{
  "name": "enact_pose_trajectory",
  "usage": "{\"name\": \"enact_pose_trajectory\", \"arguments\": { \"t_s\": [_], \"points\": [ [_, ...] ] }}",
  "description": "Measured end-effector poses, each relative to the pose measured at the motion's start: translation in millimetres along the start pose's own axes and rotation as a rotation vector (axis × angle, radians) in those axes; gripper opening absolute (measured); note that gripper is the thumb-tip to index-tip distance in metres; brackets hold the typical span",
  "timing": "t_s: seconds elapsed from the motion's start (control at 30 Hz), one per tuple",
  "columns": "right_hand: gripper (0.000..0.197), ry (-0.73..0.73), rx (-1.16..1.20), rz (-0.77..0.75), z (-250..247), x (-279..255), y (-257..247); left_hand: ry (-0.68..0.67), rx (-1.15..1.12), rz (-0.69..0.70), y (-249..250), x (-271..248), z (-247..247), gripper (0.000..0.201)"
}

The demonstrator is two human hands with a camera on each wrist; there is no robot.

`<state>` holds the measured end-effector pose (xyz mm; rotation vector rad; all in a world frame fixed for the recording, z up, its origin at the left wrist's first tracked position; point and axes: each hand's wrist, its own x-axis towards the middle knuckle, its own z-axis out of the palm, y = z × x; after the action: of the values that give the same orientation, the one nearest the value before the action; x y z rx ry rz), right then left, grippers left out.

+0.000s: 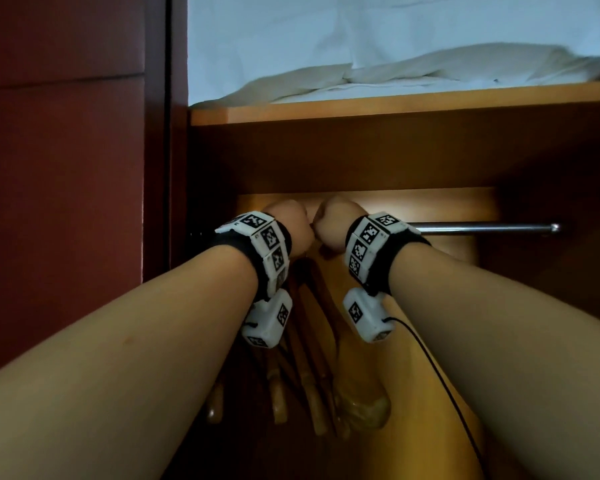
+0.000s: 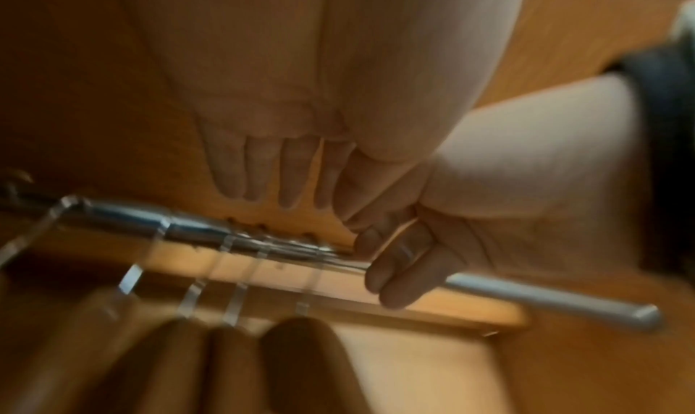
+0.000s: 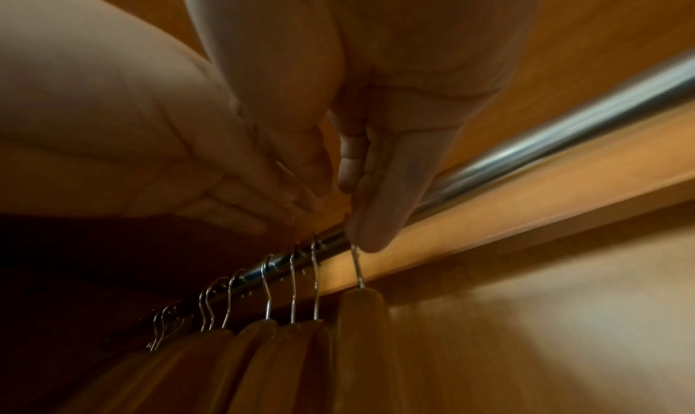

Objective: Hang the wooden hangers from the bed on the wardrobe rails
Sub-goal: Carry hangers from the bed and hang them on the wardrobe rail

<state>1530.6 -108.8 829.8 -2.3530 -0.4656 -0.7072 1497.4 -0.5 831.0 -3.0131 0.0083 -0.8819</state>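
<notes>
Several wooden hangers (image 1: 312, 358) hang by wire hooks from the steel wardrobe rail (image 1: 482, 228). In the right wrist view my right hand (image 3: 357, 221) pinches the wire hook of the rightmost hanger (image 3: 361, 331) where it meets the rail (image 3: 564, 129). Beside it on the left, my left hand (image 2: 300, 200) is held up at the rail (image 2: 545, 298) with straight fingers and holds nothing. The head view shows both hands raised side by side, the left hand (image 1: 288, 223) touching the right hand (image 1: 336, 220). Their fingers are hidden there.
A wooden shelf (image 1: 395, 105) runs just above the rail and carries folded white bedding (image 1: 395, 71). A dark red wardrobe panel (image 1: 66, 168) stands at the left. A black cable (image 1: 440, 375) trails from my right wrist camera.
</notes>
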Motion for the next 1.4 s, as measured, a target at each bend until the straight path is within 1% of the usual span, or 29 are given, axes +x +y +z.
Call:
{"name": "enact_pose_trajectory", "arguments": {
  "t_s": [0.03,0.1,0.17,0.27,0.33,0.43,0.5,0.6,0.7,0.8,0.83,0.87,0.93,1.0,1.13,1.23,1.3,1.4],
  "points": [
    [0.014,-0.028,-0.012,0.026,-5,-9,1,0.019,-0.111,0.004,-1,-4,-2,0.040],
    [0.019,-0.079,-0.018,0.078,-16,-28,2,0.033,-0.287,0.062,1,-14,-1,0.034],
    [0.021,-0.052,0.022,0.112,-29,-46,3,0.038,-0.448,0.119,6,-31,-2,0.029],
    [0.021,-0.014,0.037,0.190,-50,-80,6,0.020,-0.750,0.172,16,-58,-2,0.021],
    [0.020,-0.002,0.044,0.260,-63,-103,8,-0.036,-0.928,0.183,22,-78,0,0.014],
    [0.020,0.039,0.027,0.356,-81,-140,10,-0.164,-1.098,0.267,35,-108,-2,0.011],
    [0.021,0.047,-0.012,0.425,-90,-170,8,-0.233,-1.193,0.284,46,-131,-3,0.017],
    [0.019,0.081,-0.068,0.511,-98,-224,8,-0.400,-1.328,0.339,66,-165,6,0.020],
    [0.029,0.100,-0.152,0.581,-103,-286,8,-0.487,-1.342,0.434,95,-206,23,0.016],
    [0.039,0.022,-0.230,0.726,-114,-349,12,-0.608,-1.354,0.484,129,-257,33,0.013],
    [0.037,0.001,-0.240,0.787,-121,-370,15,-0.658,-1.362,0.504,141,-274,33,0.011],
    [0.030,0.005,-0.239,0.824,-129,-392,18,-0.705,-1.363,0.524,153,-289,32,0.010],
    [0.017,0.081,-0.252,0.860,-150,-437,24,-0.774,-1.362,0.578,180,-320,24,0.011],
    [0.013,0.154,-0.258,0.921,-173,-482,27,-0.821,-1.368,0.631,209,-349,13,0.012],
    [0.017,0.259,-0.250,1.033,-228,-575,29,-0.940,-1.383,0.788,272,-418,-21,0.010],
    [0.012,0.392,-0.238,1.115,-272,-649,24,-1.002,-1.381,0.904,323,-477,-49,0.012],
    [0.014,0.435,-0.266,1.171,-305,-706,16,-1.044,-1.377,0.981,362,-527,-72,0.011],
    [0.018,0.495,-0.308,1.272,-357,-798,1,-1.149,-1.375,1.077,418,-611,-111,0.011]
  ]
}}
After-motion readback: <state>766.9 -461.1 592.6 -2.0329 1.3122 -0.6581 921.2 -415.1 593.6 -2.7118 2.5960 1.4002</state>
